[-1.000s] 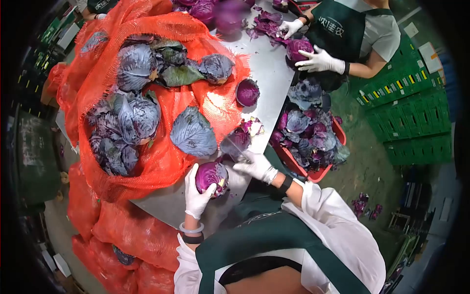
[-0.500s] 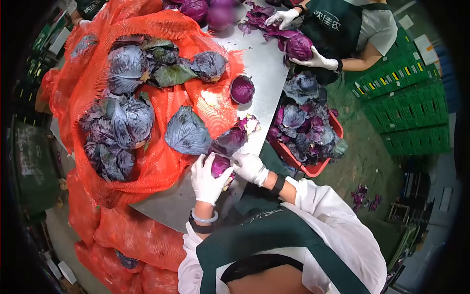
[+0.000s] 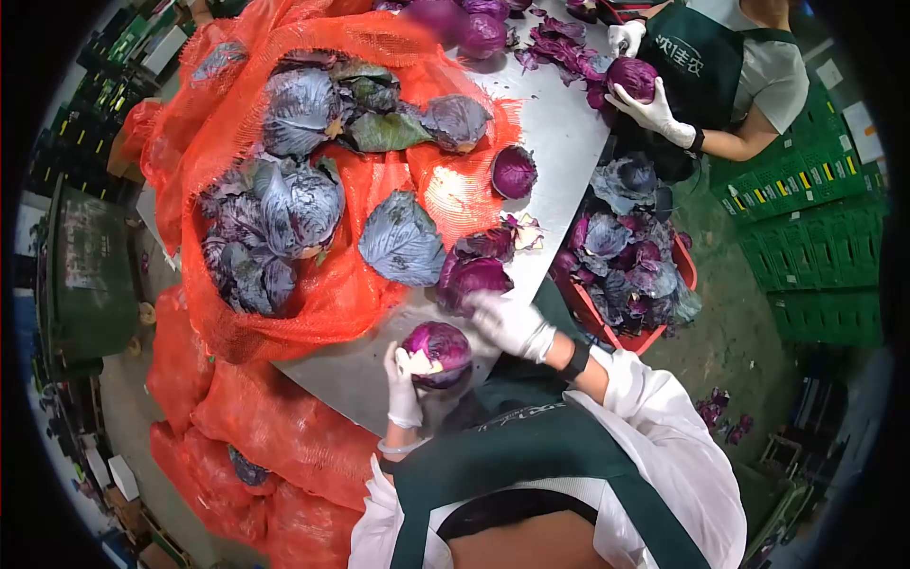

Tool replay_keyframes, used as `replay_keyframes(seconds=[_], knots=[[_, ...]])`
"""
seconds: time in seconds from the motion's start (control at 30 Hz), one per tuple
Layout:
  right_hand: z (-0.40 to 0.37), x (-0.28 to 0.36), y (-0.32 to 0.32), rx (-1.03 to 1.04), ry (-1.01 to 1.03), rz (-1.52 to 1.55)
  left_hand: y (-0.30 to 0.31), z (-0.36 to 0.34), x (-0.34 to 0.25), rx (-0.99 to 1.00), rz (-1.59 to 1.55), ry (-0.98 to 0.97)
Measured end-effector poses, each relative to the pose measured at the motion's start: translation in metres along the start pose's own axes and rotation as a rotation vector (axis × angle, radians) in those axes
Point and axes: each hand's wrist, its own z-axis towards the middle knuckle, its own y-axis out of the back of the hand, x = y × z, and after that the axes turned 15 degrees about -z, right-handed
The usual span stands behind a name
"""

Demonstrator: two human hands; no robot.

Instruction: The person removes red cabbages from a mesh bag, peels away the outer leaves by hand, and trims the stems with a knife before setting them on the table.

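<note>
In the head view my gloved left hand (image 3: 402, 387) grips a red cabbage (image 3: 445, 353) over the near corner of the metal table. The cabbage's pale cut base faces up and left. My gloved right hand (image 3: 514, 324) is apart from the cabbage, beside loose purple leaves (image 3: 477, 277) on the table; motion smears its fingers. Beyond these leaves lie pale trimmings (image 3: 525, 231) and a small trimmed red cabbage (image 3: 514, 172). A large bluish outer leaf (image 3: 402, 239) rests on the red mesh sack, left of the leaf pile.
An opened red mesh sack (image 3: 370, 308) of untrimmed cabbages covers much of the metal table (image 3: 561, 142). A red crate (image 3: 652, 339) of leaves stands right. Across the table, a co-worker's gloved hands (image 3: 654, 109) hold another cabbage. Green crates (image 3: 806, 237) and full sacks (image 3: 284, 417) stand around.
My right hand has left the cabbage and moved to the loose leaves. The cabbage in my left hand has turned, showing its pale base, and more purple leaf lies on the pile. The view has shifted.
</note>
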Motion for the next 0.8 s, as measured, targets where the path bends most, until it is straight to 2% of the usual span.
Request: replay_keyframes(seconds=[0.03,0.07,0.1,0.13,0.17,0.2,0.23,0.27,0.33,0.4,0.47,0.5,0.53,0.63,0.8], knots=[[-0.007,0.016,0.001,0.115,-0.052,0.070,0.007,-0.001,0.011,0.046,0.002,0.072],[-0.011,0.031,0.003,0.233,-0.102,0.139,0.012,0.004,0.011,0.355,0.289,-0.134],[-0.009,0.011,-0.033,-0.162,0.166,-0.095,0.015,0.002,0.017,0.324,0.502,-0.228],[-0.004,0.015,-0.023,-0.153,0.166,-0.101,-0.004,-0.011,0.007,0.286,0.716,-0.320],[0.006,0.023,-0.005,0.084,-0.121,0.347,-0.006,-0.009,0.006,0.282,0.709,-0.315],[0.013,0.028,0.006,0.322,-0.411,0.791,-0.004,-0.005,0.003,0.382,0.803,-0.461],[0.014,0.024,0.002,0.204,-0.349,0.785,-0.002,-0.003,0.000,0.483,0.899,-0.612],[0.016,0.023,0.006,0.164,-0.282,0.516,-0.002,-0.002,-0.001,0.478,0.898,-0.618],[0.005,0.008,-0.009,-0.297,0.188,0.007,-0.004,0.000,-0.001,0.521,0.775,-0.457],[-0.020,0.026,0.006,-0.041,0.151,-0.084,-0.010,0.001,0.006,0.465,0.787,-0.517],[-0.033,0.042,0.006,-0.099,0.109,-0.207,-0.019,0.002,0.007,0.377,0.803,-0.502],[-0.035,0.043,0.007,-0.005,0.042,-0.230,-0.022,0.001,0.008,0.380,0.825,-0.547],[-0.033,0.042,0.006,-0.004,0.038,-0.238,-0.024,0.000,0.010,0.385,0.817,-0.545],[-0.024,0.039,0.008,0.054,-0.018,-0.258,-0.025,0.000,0.012,0.348,0.884,-0.597],[-0.014,0.026,0.008,-0.015,-0.017,-0.176,-0.030,0.007,0.010,0.366,0.830,-0.612]])
